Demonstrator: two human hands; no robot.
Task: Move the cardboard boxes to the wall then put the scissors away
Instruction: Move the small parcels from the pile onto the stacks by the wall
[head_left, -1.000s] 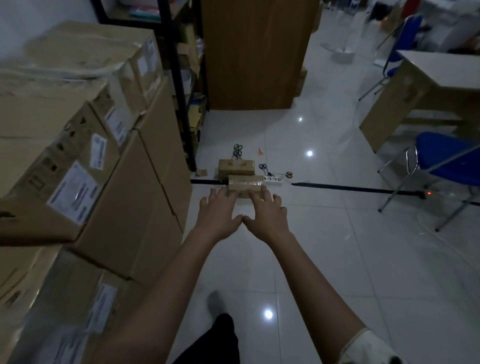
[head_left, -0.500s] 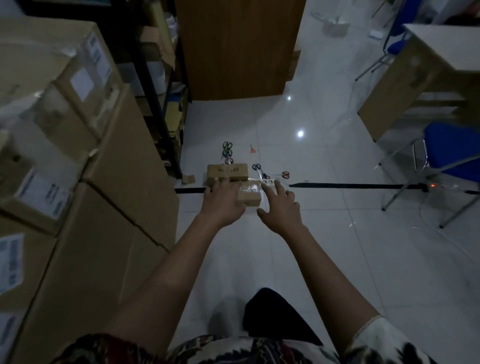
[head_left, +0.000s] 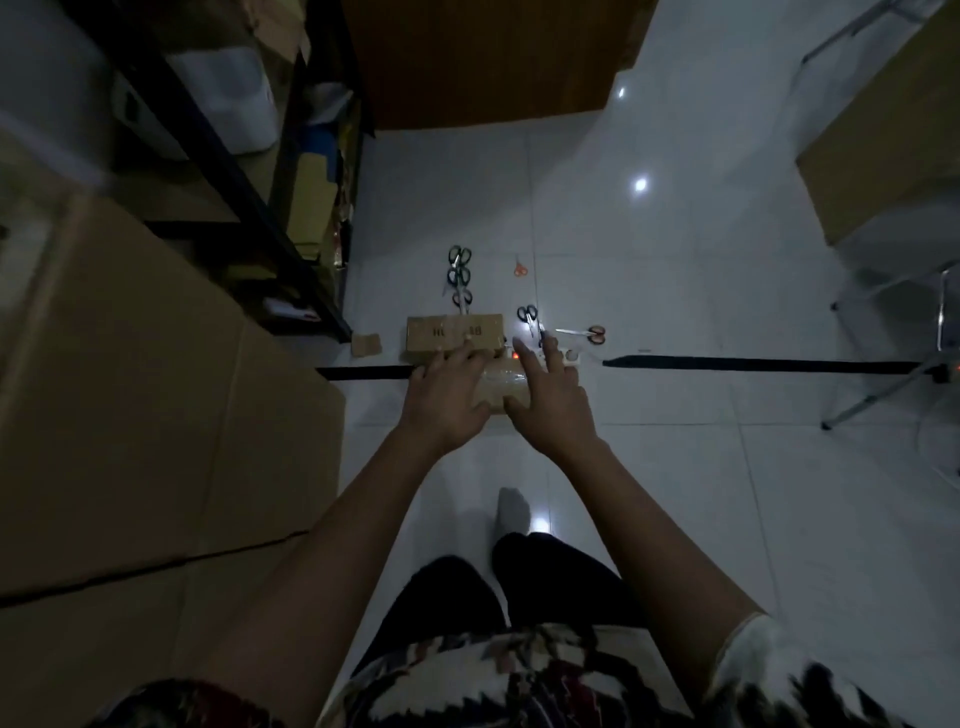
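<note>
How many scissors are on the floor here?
6: three black-handled in a column behind the printed box, a small orange pair to their right, a black pair and a red-handled pair near the right hand. More may be hidden.

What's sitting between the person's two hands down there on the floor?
A small taped cardboard box, showing in the head view between the left hand and right hand.

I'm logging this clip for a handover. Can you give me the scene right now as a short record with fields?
left hand: fingers spread, over the near box's left side
right hand: fingers spread, over its right side
near box: small, tape-wrapped, on the floor
far box: printed, just beyond the near box
scissors: several pairs lying beyond the boxes, none held
contact: cannot tell whether either hand presses the box
</note>
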